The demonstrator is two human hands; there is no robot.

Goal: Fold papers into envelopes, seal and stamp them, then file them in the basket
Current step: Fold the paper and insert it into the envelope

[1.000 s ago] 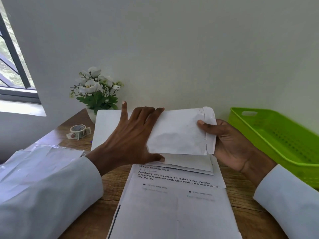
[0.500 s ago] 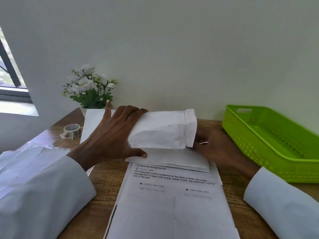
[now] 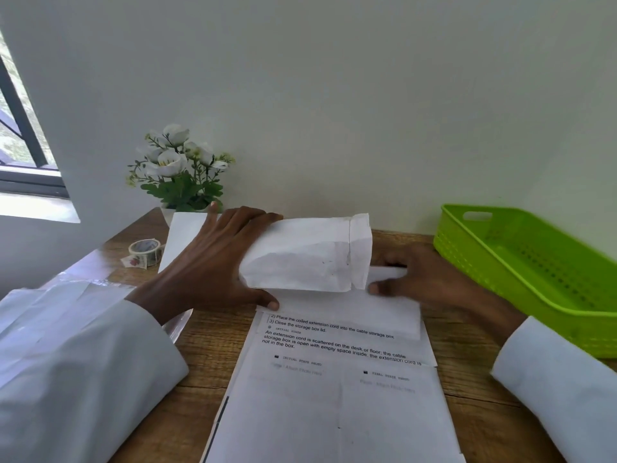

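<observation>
The left hand (image 3: pixel 217 262) holds a white envelope (image 3: pixel 303 255) by its end, thumb under and fingers on top. At 3 o'clock from it, the right hand (image 3: pixel 424 282) pinches a folded paper (image 3: pixel 387 274) lying on the paper pile (image 3: pixel 334 396). The green basket (image 3: pixel 521 275) sits farther out at 3 o'clock on the wooden table (image 3: pixel 467 409).

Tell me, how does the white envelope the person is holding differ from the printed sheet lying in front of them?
The envelope is lifted in the left hand; the printed sheet lies flat on the table. The envelope's face is blank and creased, with a folded flap at its right end; the sheet carries lines of black text. The envelope looks smaller than the sheet. Both are white paper.
</observation>
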